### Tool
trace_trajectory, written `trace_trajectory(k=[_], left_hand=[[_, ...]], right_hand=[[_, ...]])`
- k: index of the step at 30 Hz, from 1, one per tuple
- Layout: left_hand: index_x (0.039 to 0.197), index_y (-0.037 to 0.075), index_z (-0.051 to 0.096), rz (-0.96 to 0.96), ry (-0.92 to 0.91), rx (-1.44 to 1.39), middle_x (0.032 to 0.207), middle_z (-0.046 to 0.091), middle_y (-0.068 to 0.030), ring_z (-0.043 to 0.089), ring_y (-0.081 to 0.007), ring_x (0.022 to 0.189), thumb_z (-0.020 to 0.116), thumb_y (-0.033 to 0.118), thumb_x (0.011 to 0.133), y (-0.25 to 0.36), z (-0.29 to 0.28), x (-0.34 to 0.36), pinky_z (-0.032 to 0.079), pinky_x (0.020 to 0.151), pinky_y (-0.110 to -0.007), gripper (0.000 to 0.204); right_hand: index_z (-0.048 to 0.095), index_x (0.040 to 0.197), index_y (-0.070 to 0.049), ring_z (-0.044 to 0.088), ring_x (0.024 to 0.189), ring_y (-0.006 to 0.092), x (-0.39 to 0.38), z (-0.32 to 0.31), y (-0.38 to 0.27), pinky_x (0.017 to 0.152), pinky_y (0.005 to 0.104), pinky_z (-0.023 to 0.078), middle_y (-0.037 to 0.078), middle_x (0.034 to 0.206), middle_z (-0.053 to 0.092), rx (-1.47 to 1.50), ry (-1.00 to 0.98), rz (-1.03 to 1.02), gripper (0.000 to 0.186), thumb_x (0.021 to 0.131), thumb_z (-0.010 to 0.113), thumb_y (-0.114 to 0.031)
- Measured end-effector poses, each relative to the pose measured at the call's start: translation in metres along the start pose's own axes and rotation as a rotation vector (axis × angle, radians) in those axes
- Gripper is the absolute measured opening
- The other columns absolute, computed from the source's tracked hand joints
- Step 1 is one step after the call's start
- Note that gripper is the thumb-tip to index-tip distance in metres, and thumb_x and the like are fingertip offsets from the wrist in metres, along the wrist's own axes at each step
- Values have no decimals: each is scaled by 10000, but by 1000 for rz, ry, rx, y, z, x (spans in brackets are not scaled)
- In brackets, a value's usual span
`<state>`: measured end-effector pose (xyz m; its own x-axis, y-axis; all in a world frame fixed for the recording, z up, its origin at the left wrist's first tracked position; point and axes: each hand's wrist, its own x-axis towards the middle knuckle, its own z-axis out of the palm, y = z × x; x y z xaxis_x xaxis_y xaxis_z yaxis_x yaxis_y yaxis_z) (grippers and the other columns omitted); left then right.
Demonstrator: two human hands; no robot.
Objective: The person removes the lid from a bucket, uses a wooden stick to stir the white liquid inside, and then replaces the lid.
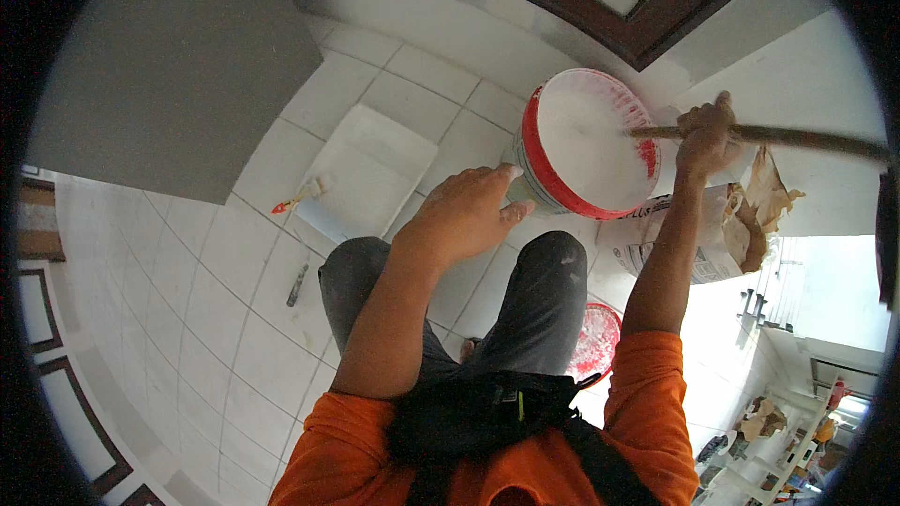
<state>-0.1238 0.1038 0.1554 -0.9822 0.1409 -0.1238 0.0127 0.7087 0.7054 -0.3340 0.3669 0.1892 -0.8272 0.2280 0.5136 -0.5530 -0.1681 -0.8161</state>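
We find the bucket, white with a red band at its rim, on the tiled floor ahead of the person's knees, slightly right of centre. It contains white material. A wooden stick extends from the bucket's mouth toward the right; its inner end reaches the material.

We record the right grip as clamped around the stick, fingers wrapped over it, just outside the rim. The left grip is apart: thumb separated from the loosely bent fingers, nothing seen within. Its fingertips are at the bucket's near left side; we cannot tell whether they touch.

Just right of the bucket we note a torn-open paper sack, partly behind the right forearm. A red-rimmed container is beside the right leg. To the left lie a white tray, a brush with an orange handle at its edge, and a slim dark-ended tool.
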Motion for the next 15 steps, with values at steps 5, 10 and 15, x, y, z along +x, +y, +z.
trace_trajectory(k=[5, 10, 15], left_hand=[[1373, -2, 512, -18, -12, -9, 1298, 609, -261, 582, -412, 1204, 606, 389, 975, 1, -6, -5, 437, 1053, -478, 565], [1361, -4, 519, 9, -21, -2, 1285, 616, -258, 587, -413, 1189, 606, 389, 975, 1, -2, -1, 442, 1047, -475, 558], [1345, -7, 533, 4, 20, -3, 1263, 627, -258, 590, -421, 1180, 605, 392, 973, -7, -1, -4, 443, 1044, -480, 550]], right_hand=[[418, 706, -137, 292, 438, 107, -6, 15, -18, 437, 315, 284, -41, 528, 310, -209, 0, 134, 354, 996, 605, -216], [520, 778, -93, 355, 454, 106, -2, -5, -11, 439, 300, 296, -44, 544, 376, 207, -39, 6, 235, 958, 657, -157], [467, 757, -116, 307, 441, 109, -6, 0, -10, 432, 299, 288, -36, 550, 345, -163, 35, 115, 266, 967, 628, -149]])
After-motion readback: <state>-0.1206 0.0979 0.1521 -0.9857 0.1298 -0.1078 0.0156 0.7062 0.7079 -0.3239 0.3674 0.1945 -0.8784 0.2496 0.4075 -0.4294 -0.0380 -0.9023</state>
